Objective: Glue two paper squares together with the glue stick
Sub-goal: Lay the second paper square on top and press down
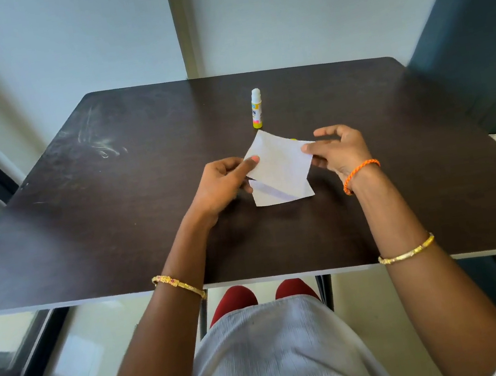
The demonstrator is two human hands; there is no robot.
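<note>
Two white paper squares, one glue stick, two bare hands, one dark table. Upper paper square [278, 163]: held above the table, turned corner-up like a diamond, pinched at its left corner by the left hand [223, 185] and at its right corner by the right hand [336, 151]. Left hand: thumb laid flat on the top face of the sheet, remaining fingers curled beneath it. Right hand: thumb and a fingertip nipping the corner, the other fingers spread loosely and arched above, holding nothing more. Lower paper square [277, 196]: mostly hidden under the upper one, its lower edge and corners showing below it; a pale bluish band runs along its exposed left portion; whether it lies flat on the table or touches the upper sheet cannot be told. Glue stick [256, 108]: standing upright on the table beyond the papers, apart from them, yellow body with printed label, white end uppermost. A small yellow item peeks out just behind the upper square's right edge, too little visible to identify. Table [113, 209]: dark brown wood-grain top, pale scuff marks toward its far left. Accessories: orange braided cord [360, 175] at the right wrist; gold bangle on each forearm. Surroundings: dark green chair back [476, 38] at far right; pale wall behind.
</note>
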